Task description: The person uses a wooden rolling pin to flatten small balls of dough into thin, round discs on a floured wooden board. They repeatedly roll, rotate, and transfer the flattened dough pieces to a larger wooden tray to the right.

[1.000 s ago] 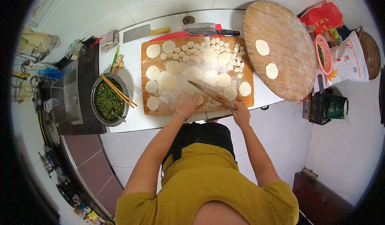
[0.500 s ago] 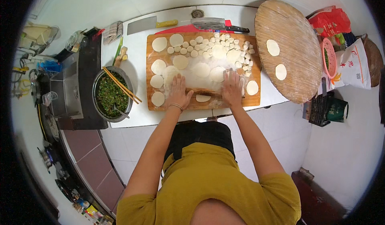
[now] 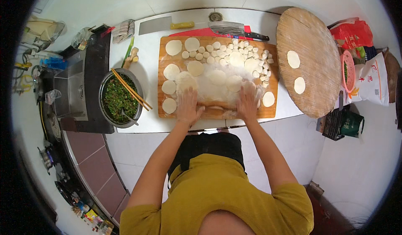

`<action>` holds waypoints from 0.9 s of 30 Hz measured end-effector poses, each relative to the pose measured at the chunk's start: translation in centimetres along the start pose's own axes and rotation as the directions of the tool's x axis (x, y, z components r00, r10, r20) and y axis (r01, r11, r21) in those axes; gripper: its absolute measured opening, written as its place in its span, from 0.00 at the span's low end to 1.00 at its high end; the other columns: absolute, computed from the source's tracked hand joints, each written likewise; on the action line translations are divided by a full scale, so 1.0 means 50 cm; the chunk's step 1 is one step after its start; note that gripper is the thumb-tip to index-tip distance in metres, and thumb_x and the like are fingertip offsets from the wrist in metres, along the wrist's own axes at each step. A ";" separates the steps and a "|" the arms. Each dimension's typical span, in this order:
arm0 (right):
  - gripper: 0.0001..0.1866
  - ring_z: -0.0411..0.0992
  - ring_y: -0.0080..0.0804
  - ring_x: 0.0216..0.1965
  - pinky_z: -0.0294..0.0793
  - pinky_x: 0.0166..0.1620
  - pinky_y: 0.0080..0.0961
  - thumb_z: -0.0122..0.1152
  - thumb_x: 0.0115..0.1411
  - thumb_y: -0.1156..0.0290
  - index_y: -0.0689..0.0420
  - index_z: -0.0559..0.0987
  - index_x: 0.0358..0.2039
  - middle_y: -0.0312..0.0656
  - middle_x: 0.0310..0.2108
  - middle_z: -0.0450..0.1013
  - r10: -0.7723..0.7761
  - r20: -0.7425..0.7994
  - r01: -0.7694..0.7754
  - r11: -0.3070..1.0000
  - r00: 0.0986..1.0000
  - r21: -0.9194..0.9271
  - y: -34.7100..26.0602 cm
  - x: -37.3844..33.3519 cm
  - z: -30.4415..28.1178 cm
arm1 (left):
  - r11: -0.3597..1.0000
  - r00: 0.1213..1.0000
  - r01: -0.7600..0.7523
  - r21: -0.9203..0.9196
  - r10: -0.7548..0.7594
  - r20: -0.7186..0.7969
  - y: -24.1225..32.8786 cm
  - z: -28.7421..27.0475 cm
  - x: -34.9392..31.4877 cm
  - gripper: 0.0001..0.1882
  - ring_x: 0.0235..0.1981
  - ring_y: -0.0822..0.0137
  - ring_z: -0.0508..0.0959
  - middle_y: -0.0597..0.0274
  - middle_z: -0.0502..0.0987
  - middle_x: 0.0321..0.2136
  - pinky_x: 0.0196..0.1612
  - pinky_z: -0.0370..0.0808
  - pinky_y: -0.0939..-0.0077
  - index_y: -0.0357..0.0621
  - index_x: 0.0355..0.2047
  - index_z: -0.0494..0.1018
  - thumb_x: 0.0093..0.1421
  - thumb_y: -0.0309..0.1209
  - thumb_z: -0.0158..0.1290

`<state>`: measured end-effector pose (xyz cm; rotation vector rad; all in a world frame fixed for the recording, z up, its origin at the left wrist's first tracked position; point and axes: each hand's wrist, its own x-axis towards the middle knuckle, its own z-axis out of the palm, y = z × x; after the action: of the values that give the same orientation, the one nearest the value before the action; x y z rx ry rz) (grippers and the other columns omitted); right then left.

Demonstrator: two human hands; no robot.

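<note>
Both my hands lie flat on a wooden rolling pin (image 3: 218, 105) near the front edge of the floured cutting board (image 3: 274, 78). At its left end is my left hand (image 3: 188, 106), fingers stretched out. My right hand (image 3: 248, 102) presses the other end, its fingers also extended. The pin's ends are hidden under my palms. A pale bit of dough shows by the pin between my hands, partly covered. Round dough wrappers (image 3: 169, 105) line the board's left side, and one wrapper (image 3: 268, 99) lies right of my right hand. Several small dough pieces (image 3: 234, 46) cluster at the back.
At left stands a bowl of chopped green filling (image 3: 119, 99) with chopsticks (image 3: 132, 89) and a spoon. A cleaver (image 3: 155, 25) and a knife (image 3: 228, 28) lie behind the board. A round woven tray (image 3: 318, 67) holding two wrappers overhangs at right. Ginger (image 3: 133, 56) sits by the bowl.
My hands have slid the rolling pin toward the board's near edge, and it now covers most of the dough that lay in front of it. The whole view has shifted slightly.
</note>
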<state>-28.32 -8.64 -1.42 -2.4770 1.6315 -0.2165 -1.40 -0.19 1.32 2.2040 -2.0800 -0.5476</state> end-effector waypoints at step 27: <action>0.18 0.73 0.47 0.36 0.71 0.36 0.42 0.58 0.56 0.57 0.56 0.70 0.40 0.47 0.34 0.72 -0.223 0.215 0.159 0.947 0.951 0.279 -0.027 -0.063 -0.094 | 0.887 0.886 -0.460 -0.044 0.455 -0.090 0.050 -0.032 0.004 0.31 0.60 0.52 0.61 0.55 0.63 0.57 0.63 0.55 0.50 0.45 0.55 0.64 0.51 0.40 0.57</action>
<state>-29.33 -5.48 3.37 -2.3521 1.1829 -0.1313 -3.32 -0.92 3.47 1.5797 -2.3854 -0.4648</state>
